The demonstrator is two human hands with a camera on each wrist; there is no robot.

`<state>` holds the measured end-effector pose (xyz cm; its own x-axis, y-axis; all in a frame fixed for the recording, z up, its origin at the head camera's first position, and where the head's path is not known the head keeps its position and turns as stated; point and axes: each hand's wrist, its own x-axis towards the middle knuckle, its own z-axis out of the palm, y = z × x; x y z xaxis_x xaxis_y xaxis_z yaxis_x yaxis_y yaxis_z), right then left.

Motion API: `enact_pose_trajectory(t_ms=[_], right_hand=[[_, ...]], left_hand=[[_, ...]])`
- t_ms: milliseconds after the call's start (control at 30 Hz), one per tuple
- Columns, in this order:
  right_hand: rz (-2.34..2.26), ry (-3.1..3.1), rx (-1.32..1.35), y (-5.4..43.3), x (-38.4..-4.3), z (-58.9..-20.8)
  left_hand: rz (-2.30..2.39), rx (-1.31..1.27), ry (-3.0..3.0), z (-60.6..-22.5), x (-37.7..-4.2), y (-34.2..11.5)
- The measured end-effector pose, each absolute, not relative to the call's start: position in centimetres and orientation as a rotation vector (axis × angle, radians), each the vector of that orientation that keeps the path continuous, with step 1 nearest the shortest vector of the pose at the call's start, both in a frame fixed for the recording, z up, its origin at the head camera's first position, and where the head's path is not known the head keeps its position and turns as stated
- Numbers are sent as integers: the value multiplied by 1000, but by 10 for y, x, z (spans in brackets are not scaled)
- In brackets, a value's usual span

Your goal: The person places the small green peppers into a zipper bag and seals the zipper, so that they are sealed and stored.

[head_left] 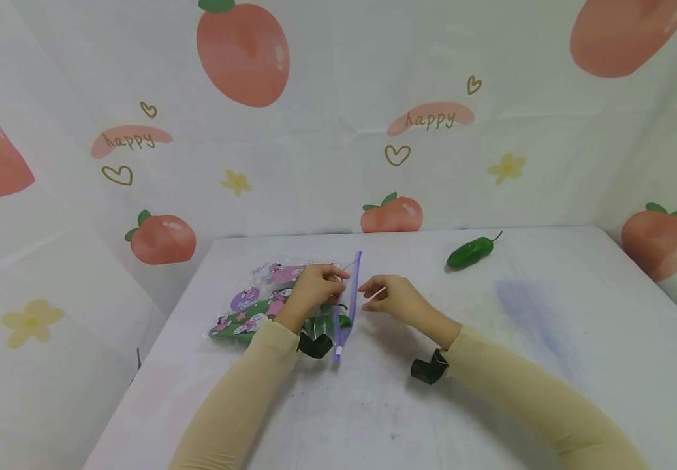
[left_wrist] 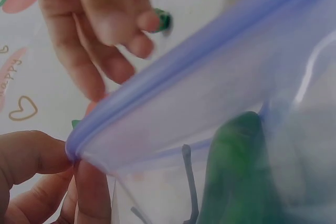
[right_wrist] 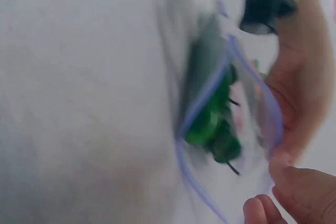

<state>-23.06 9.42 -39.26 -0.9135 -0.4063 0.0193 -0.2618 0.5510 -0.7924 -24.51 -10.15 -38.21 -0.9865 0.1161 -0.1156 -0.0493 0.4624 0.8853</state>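
Note:
A clear zip bag (head_left: 246, 298) with a cartoon print and a purple zip edge lies at the left of the table. Green peppers (right_wrist: 202, 129) are inside it, one close to the parted mouth. My left hand (head_left: 314, 287) pinches the zip edge between thumb and fingers, as the left wrist view shows. Just right of the mouth hovers my right hand (head_left: 397, 300), its fingers loosely bent with nothing between them. Its fingertips come near the zip edge; whether they touch it I cannot tell. The bag's print is partly hidden behind my left arm.
Another green pepper (head_left: 470, 253) with a thin stem lies toward the back right of the white table (head_left: 432, 418). Behind the table hangs a fabric backdrop (head_left: 326, 156) printed with peaches. Dark wrist cameras (head_left: 429, 369) sit below both hands.

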Motion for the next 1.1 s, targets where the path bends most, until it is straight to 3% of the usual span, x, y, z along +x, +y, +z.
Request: enact_pose_trajectory(t_ms=[600, 1100], right_hand=[[-1541, 2762, -302, 169, -255, -354], [-1738, 2769, 49, 216, -265, -365]], left_hand=[[1553, 34, 2534, -380, -245, -102], [1561, 53, 2535, -380, -243, -102]])
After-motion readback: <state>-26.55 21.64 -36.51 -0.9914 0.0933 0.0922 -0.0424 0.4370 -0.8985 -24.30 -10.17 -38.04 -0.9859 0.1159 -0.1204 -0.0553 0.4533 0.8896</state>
